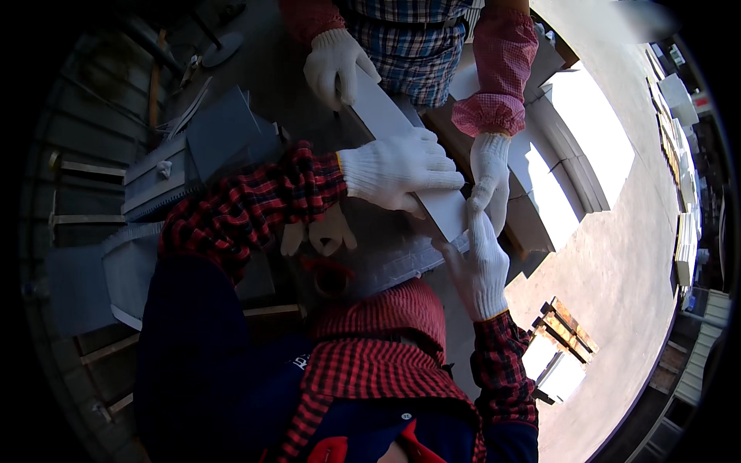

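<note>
A long, narrow pale panel (455, 216) runs diagonally between me and a co-worker. My left hand (405, 171), in a white knit glove, lies across its top with the fingers stretched out nearly flat. At the panel's near right end, my right hand (478, 266), gloved too, holds the corner between thumb and fingers. The co-worker's gloved hand (336, 68) grips the far end. Their other gloved hand (491, 174) is at the panel's right edge, close to my right fingertips. Whether it is one sheet or a stack, I cannot tell.
Below the panel is a surface with clear plastic wrap (386, 270). A spare white glove (332, 231) and a red ring-shaped thing (332, 278) lie nearby. Grey folded sheets (154, 181) are stacked at left. Pale sheet stacks (556, 154) and a wooden pallet (567, 332) stand at right.
</note>
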### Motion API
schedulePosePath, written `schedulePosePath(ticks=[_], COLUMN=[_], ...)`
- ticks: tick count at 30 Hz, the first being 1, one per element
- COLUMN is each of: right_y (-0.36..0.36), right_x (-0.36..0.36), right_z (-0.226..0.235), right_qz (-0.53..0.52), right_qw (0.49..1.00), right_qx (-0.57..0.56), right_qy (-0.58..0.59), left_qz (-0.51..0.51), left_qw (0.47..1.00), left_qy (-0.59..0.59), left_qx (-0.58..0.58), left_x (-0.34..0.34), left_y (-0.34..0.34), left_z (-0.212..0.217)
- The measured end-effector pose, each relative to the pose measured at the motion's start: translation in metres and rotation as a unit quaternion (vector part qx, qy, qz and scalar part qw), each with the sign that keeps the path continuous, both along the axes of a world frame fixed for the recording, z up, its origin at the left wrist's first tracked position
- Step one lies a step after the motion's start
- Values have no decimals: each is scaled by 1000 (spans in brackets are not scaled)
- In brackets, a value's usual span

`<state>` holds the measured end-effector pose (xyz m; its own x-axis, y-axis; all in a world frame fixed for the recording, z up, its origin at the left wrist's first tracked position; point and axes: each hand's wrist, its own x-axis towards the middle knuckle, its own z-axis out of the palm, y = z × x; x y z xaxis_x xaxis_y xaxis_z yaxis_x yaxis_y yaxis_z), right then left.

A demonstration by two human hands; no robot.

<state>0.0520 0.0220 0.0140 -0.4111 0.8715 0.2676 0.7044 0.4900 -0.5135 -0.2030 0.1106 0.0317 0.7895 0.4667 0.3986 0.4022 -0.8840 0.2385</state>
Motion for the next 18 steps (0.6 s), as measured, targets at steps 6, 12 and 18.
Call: schedulePosePath(ticks=[6, 12, 18], right_y=[6, 3, 6], right_x=[-11, -18, -17], right_z=[11, 9, -3], right_qz=[10, -22, -1], right_qw=[988, 988, 981], right_qx=[121, 105, 174], right_qy=[-98, -109, -86], left_qz=[-3, 16, 97], left_qw=[999, 999, 991], left_qy=[-33, -42, -43], left_qx=[11, 21, 81], left_x=[5, 4, 9], left_y=[8, 4, -17], left_z=[-6, -8, -12])
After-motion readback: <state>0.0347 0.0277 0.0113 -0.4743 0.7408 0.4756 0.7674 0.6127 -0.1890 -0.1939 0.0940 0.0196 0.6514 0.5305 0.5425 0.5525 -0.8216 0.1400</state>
